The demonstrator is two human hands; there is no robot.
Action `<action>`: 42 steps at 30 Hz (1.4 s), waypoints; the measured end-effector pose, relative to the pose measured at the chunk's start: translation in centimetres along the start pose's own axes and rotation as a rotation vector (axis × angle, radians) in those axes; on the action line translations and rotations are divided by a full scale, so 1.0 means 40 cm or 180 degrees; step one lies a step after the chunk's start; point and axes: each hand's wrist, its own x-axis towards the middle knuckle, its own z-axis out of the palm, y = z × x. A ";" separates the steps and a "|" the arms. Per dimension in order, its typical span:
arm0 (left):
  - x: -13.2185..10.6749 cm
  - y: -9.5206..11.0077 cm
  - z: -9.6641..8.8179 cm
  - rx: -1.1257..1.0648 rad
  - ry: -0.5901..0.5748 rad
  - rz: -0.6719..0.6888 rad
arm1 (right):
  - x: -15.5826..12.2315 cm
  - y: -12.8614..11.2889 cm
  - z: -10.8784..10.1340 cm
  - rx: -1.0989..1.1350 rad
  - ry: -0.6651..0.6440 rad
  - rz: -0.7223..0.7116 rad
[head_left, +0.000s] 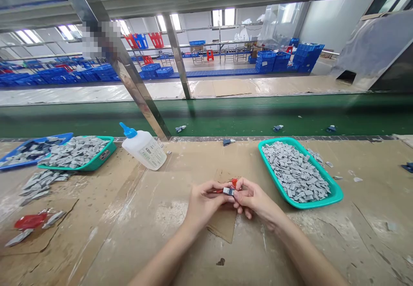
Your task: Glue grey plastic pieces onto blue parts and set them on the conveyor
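My left hand [204, 202] and my right hand [253, 200] meet over a cardboard piece [227, 228] in the middle of the bench. Between their fingertips is a small grey and dark blue plastic part [229, 191]. The left fingers pinch its pale grey end, and the right thumb and fingers close on its dark end. Behind them shows a glossy red patch [235, 182], partly hidden by my fingers. To the right stands a green basket [334, 197] heaped with small grey pieces [297, 172].
A white bottle [146, 150] with a blue nozzle leans at the left. Beyond it are a green basket [108, 150] and a blue tray [66, 137] of parts. Red paste [30, 221] lies on cardboard at far left. Several parts rest on the green belt [226, 113]; a metal post [142, 96] rises before it.
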 end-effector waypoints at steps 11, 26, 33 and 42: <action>0.054 0.045 -0.013 0.0713 0.0160 0.0774 | -0.058 -0.098 -0.094 -0.1936 0.1713 -0.1446; 0.591 0.036 -0.096 0.3200 0.0232 0.1169 | -0.021 -0.068 -0.227 -0.4727 0.3093 -0.1480; 0.675 -0.002 -0.072 0.3595 -0.0203 0.1407 | -0.012 -0.055 -0.229 -0.4775 0.3161 -0.1674; 0.691 0.010 0.066 0.3944 -0.0642 0.1741 | -0.053 -0.102 -0.134 -0.2656 0.2406 -0.1580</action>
